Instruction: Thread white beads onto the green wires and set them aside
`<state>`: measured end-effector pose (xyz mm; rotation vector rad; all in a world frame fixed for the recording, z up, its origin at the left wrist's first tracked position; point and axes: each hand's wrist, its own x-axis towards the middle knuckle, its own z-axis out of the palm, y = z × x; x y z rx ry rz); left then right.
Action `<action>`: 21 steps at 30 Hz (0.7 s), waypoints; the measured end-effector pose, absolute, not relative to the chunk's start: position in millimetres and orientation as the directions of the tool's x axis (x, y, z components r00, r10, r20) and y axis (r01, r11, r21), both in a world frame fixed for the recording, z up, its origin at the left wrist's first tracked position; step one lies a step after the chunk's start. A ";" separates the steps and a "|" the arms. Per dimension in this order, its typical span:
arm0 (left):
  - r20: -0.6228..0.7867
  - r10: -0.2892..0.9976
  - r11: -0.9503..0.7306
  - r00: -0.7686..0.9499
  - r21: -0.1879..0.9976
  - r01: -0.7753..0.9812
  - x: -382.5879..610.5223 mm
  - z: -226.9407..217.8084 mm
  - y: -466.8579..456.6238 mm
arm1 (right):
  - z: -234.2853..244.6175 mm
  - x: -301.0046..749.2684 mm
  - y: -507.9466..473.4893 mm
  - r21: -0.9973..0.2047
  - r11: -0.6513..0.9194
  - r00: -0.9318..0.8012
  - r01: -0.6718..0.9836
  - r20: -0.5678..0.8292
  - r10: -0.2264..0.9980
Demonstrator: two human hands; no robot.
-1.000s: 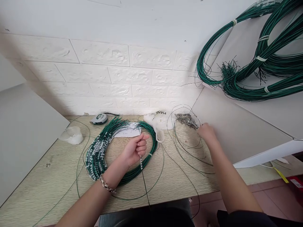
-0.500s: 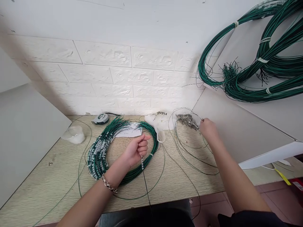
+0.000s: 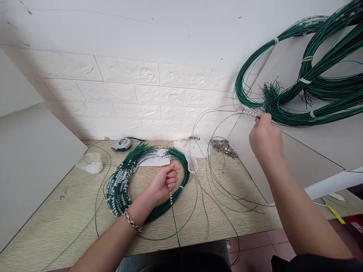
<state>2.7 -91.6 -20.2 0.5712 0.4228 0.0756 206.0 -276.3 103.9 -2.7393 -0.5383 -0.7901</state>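
My left hand (image 3: pixel 166 181) is closed round a thin dark wire with a short row of white beads (image 3: pixel 171 197) showing below the fist. That wire runs down past the table's front edge. Higher and to the right, my right hand (image 3: pixel 266 138) pinches a thin wire with white beads (image 3: pixel 246 112) strung close to the fingertips. Loose loops of wire (image 3: pixel 208 166) trail from it to the tabletop. Behind my left hand lies a coil of green wires (image 3: pixel 120 185), many threaded with white beads on its left side.
A clear plastic cup (image 3: pixel 90 163) with white contents and a tape measure (image 3: pixel 122 144) sit at the left. A white paper (image 3: pixel 154 158), a marked white bag (image 3: pixel 195 145) and a pile of grey bits (image 3: pixel 225 148) lie near the wall. Green wire bundles (image 3: pixel 304 81) rest upper right.
My right hand has moved up toward the green wire bundles, lifting the beaded wire and its loops off the table. My left hand stays nearly in place, still closed.
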 end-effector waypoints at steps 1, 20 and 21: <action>-0.365 0.186 0.839 0.912 0.542 0.046 2.9 -20.3 -92.1 | 106.0 207.2 -275.2 -0.114 -0.903 0.784 0.414 0.548 0.290; -0.386 0.144 0.835 0.911 0.541 0.097 7.6 -30.6 -99.5 | -3.1 286.7 -268.0 -0.110 -0.855 0.854 0.507 -0.073 0.515; -0.388 0.145 0.835 0.910 0.541 0.097 7.5 -30.3 -99.6 | -8.2 288.5 -270.1 -0.106 -0.852 0.848 0.513 -0.091 0.522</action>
